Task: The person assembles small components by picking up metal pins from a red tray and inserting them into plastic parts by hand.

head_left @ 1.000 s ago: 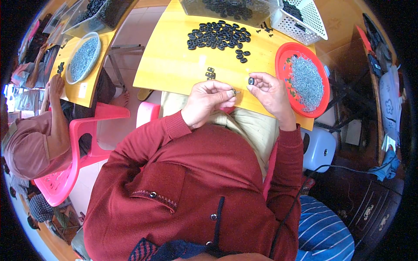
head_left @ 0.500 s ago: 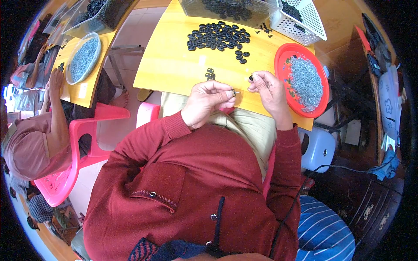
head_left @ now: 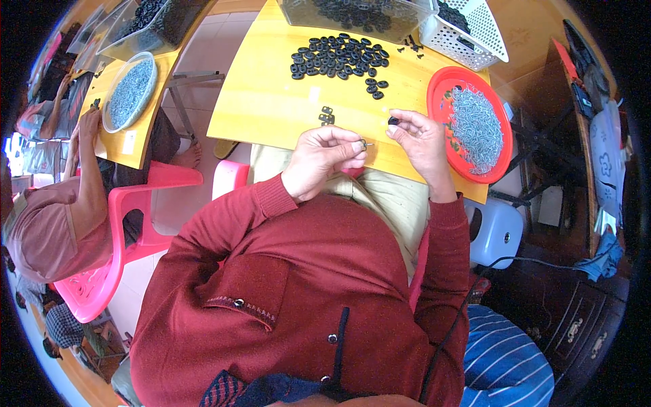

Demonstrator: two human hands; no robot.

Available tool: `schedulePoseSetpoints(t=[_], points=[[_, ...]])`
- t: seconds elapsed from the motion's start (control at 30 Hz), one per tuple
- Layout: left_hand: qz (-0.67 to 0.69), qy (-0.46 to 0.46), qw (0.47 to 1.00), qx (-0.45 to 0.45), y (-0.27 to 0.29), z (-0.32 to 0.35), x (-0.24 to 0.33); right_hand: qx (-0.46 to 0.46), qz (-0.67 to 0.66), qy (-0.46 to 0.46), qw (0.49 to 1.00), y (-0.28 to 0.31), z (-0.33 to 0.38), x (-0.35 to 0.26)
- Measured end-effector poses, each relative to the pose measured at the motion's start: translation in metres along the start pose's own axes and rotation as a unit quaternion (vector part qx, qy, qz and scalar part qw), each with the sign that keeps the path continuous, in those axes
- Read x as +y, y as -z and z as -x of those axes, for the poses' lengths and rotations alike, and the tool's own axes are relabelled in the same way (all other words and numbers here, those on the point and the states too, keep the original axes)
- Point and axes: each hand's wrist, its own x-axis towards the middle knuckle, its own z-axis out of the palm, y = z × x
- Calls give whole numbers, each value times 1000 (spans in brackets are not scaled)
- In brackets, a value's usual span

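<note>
Over the near edge of the yellow table, my left hand (head_left: 327, 154) pinches a small silver screw (head_left: 369, 144), its shank pointing right. Something small and dark sits at the screw's base, partly hidden by the fingertips. To the right and apart from it, my right hand (head_left: 419, 141) grips a small black plastic piece (head_left: 392, 121) between thumb and fingers. Beyond the left hand lie a few small black pieces with holes (head_left: 327, 115). Farther back spreads a group of black oval pieces (head_left: 336, 57), with several strays (head_left: 378, 95) at its right.
A red tray (head_left: 434, 102) heaped with silver screws (head_left: 477, 129) stands right of my right hand. At the back are a clear bin (head_left: 359, 28) and a white perforated basket (head_left: 485, 51), both holding black parts. Another person (head_left: 57, 224) works at a table on the left.
My right hand's fingers have shifted, showing more of the black piece, which has turned slightly. My left hand and the screw stay in place.
</note>
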Motion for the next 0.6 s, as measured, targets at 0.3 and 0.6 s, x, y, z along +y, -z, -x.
schedulePoseSetpoints(t=[0.3,0.6], points=[[1,2,1000,3,-1,0,0,-6,3,-19,1000,-1,0,-8],[-4,1,1000,0,-1,1,-1,-37,-11,-37,999,0,2,-11]])
